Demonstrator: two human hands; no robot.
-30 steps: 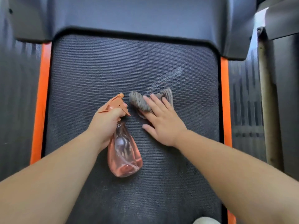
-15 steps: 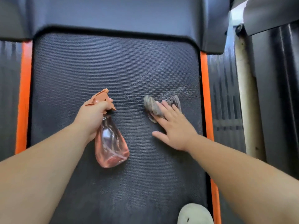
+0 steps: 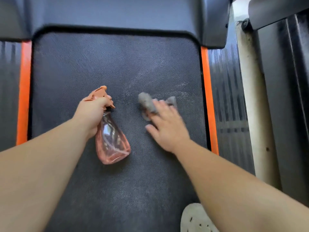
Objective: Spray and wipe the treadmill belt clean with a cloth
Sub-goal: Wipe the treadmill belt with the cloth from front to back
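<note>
Right hand (image 3: 167, 129) presses a grey cloth (image 3: 147, 101) onto the treadmill belt (image 3: 100, 64) while the left hand (image 3: 93, 113) grips a pink spray bottle (image 3: 112, 144).
The right fingers lie straight over the crumpled cloth, right of the belt's centre; the left fingers curl round the bottle's neck under its orange trigger. Pale smears mark the belt beyond the cloth. Orange strips (image 3: 25, 91) edge the belt, and a pale shoe (image 3: 195, 220) shows at its near end.

Single head-worn view, steeply downward, close above the treadmill belt (image 3: 103, 67).
</note>
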